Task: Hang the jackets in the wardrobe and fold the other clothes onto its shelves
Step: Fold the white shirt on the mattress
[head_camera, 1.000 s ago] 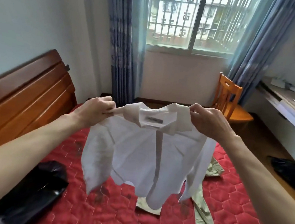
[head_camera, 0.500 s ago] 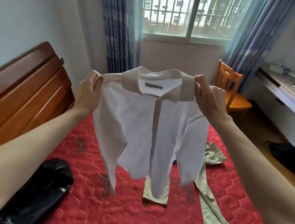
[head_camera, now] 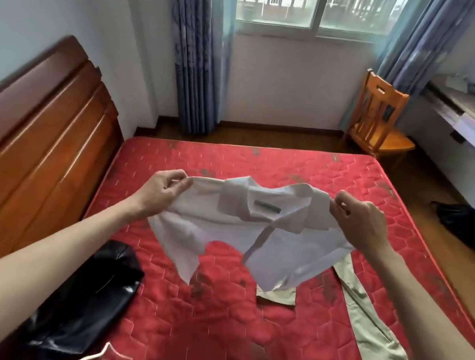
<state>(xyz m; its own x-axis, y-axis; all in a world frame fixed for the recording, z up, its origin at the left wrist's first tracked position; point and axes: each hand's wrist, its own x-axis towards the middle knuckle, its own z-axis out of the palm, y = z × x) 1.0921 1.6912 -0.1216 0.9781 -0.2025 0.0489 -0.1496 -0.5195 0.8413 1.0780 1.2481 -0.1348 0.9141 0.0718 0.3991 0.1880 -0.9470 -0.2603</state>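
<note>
Grey label (head_camera: 267, 206) inside white shirt (head_camera: 297, 245) collar: print too blurred to read.

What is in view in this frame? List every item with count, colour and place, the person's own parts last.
shirt: 1, white, held up over the bed by its shoulders
trousers: 1, khaki, flat on the mattress, right
jacket: 1, glossy black, on the mattress, near left
hanger: 1, white, partly seen at the jacket's near edge
mattress: 1, red quilted
headboard: 1, brown wood, left
chair: 1, orange wood, by the window
curtains: 2, blue, flanking the window
desk: 1, right wall
dark bag: 1, black, floor right
left hand: pinches the shirt's shoulder
right hand: pinches the other shoulder
</note>
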